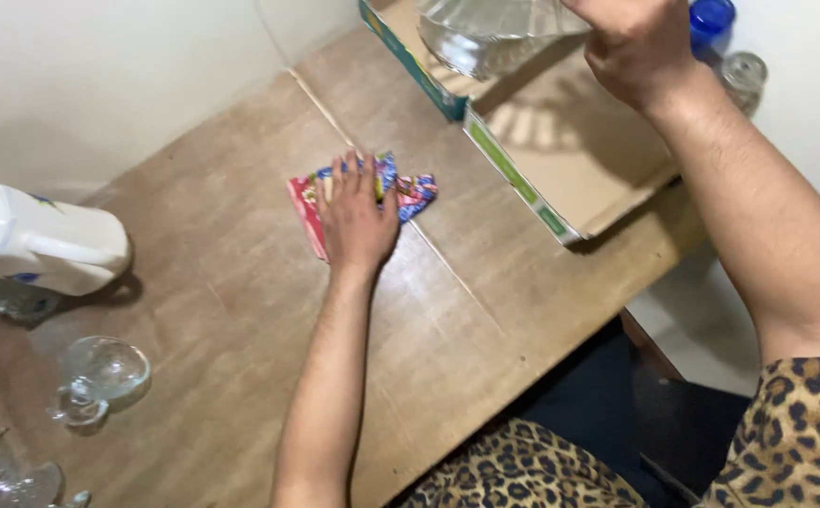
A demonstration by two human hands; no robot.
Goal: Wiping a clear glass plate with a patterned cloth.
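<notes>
One colourful cloth (412, 193), folded and crumpled, lies near the middle of the wooden desk (222, 310). Its long axis runs roughly across the view, from a red edge at the lower left up to a blue and pink bunch at the right. The left hand (355, 221) lies flat on it, palm down, fingers spread and pointing away from the person toward the wall; the grip is wide and closes on nothing, it only presses the cloth to the desk.

The right hand (637, 47) is raised at the top of the view, its grip closed around the rim of one large clear glass bowl (485, 33), which hangs tilted above one flat cardboard box (570, 150) with green and teal edges. The box lies at an angle on the far right corner of the desk, just beyond the cloth.

Beyond the box stand one blue lidded jar (711, 19) and one small clear jar (744, 73), close together.

At the left edge lies one white plastic jug (43, 246) on its side. In front of it rests one clear glass cup (99, 376), and more glassware (0, 475), too cut off to count, shows in the lower left corner.
</notes>
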